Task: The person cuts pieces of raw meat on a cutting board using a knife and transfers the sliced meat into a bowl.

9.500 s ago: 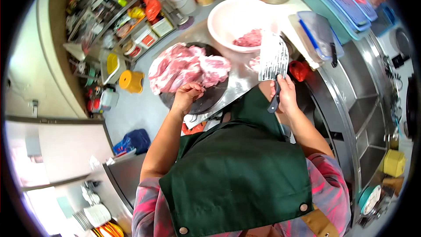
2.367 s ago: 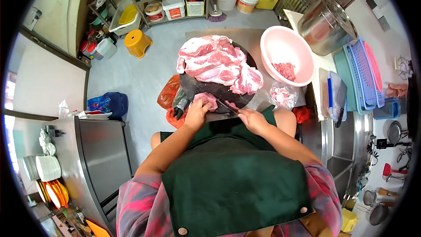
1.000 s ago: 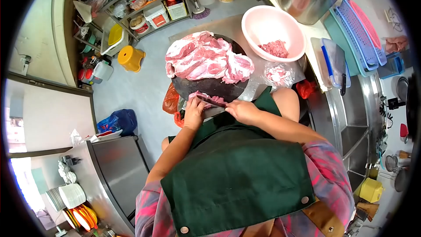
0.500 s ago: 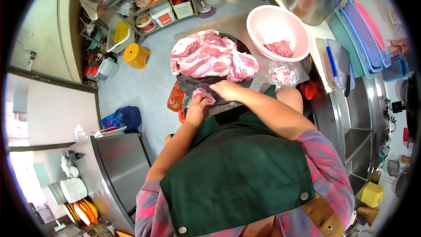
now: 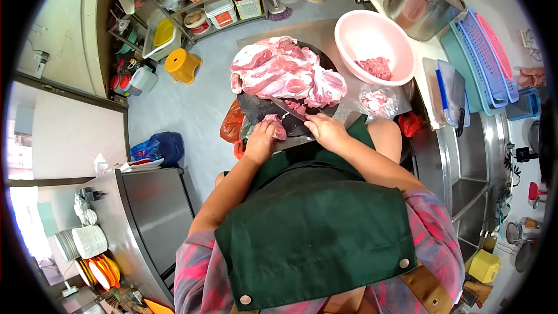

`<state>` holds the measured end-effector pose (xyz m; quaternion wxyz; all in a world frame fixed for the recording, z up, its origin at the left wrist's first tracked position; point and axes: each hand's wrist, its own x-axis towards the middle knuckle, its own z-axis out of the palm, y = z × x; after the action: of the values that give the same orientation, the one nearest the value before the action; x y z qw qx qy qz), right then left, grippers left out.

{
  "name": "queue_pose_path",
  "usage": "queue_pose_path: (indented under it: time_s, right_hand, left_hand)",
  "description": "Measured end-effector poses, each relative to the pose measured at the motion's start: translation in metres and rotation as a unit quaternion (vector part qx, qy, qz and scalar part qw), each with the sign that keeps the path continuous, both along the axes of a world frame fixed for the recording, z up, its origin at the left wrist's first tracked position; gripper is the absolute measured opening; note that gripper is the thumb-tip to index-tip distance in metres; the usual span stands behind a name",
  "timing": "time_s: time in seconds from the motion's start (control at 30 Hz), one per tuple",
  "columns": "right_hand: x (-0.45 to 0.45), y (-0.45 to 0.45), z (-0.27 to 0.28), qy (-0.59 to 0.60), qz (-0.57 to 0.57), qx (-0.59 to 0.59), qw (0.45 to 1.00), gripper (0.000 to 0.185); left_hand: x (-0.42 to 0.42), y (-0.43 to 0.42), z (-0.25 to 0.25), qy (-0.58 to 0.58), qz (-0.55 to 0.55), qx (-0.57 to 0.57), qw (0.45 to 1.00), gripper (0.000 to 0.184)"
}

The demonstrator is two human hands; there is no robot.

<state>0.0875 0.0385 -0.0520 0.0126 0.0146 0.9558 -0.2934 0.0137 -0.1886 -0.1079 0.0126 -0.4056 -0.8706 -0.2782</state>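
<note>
A large piece of raw meat (image 5: pixel 285 70) lies on a round dark board (image 5: pixel 250 106). My right hand (image 5: pixel 325 130) is closed on the handle of a knife (image 5: pixel 289 109), whose blade points up and left over the board, with small cut meat (image 5: pixel 296 106) beside it. At the board's near left edge, my left hand (image 5: pixel 261 139) has its fingers closed on a small piece of meat (image 5: pixel 277 128). Minced or chopped meat (image 5: pixel 375 68) sits in a pink bowl (image 5: pixel 350 35), and a clear plastic bag (image 5: pixel 378 102) of pale pieces lies below that bowl.
A tall steel pot (image 5: pixel 421 3) and a lidded plastic box (image 5: pixel 451 93) stand on the right. Beyond them are stacked baskets (image 5: pixel 485 58). A yellow stool (image 5: pixel 183 65) is at the left, a red plastic bag (image 5: pixel 231 122) beside the board, and a steel sink (image 5: pixel 469 145) at the right.
My right hand has drawn back toward me and to the right from the board's middle, and the knife blade now shows. My left hand stays at the small piece.
</note>
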Motion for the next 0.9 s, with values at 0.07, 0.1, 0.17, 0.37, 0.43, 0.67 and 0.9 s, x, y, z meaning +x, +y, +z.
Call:
queue_pose_path:
  time_s: [0.07, 0.1, 0.17, 0.37, 0.43, 0.67, 0.9]
  right_hand:
    - [0.001, -0.005, -0.001, 0.036, -0.03, 0.01, 0.999, 0.039]
    - [0.0, -0.004, 0.003, 0.067, -0.045, -0.007, 0.997, 0.037]
    - [0.001, 0.001, 0.015, 0.111, -0.064, -0.038, 0.991, 0.033]
    - [0.001, 0.013, 0.027, 0.144, -0.038, -0.083, 0.985, 0.031]
    - [0.006, 0.004, 0.02, 0.071, -0.021, -0.084, 0.994, 0.031]
    - [-0.029, -0.039, -0.037, -0.035, 0.019, -0.082, 0.996, 0.042]
    - [-0.044, -0.024, -0.034, 0.026, 0.048, -0.125, 0.991, 0.041]
  left_hand:
    - [0.0, 0.001, 0.001, -0.002, 0.0, -0.023, 1.0, 0.036]
    - [0.0, 0.001, -0.003, 0.001, 0.005, -0.015, 1.0, 0.039]
    - [0.001, 0.0, -0.014, 0.005, 0.019, 0.0, 1.0, 0.048]
    - [0.001, 0.003, -0.017, 0.009, 0.028, 0.001, 1.0, 0.048]
    - [0.005, 0.008, -0.007, -0.009, 0.044, -0.027, 0.999, 0.041]
    - [0.004, 0.011, -0.013, -0.01, 0.042, -0.044, 0.998, 0.051]
    - [0.004, 0.003, -0.012, -0.01, 0.036, 0.003, 0.999, 0.047]
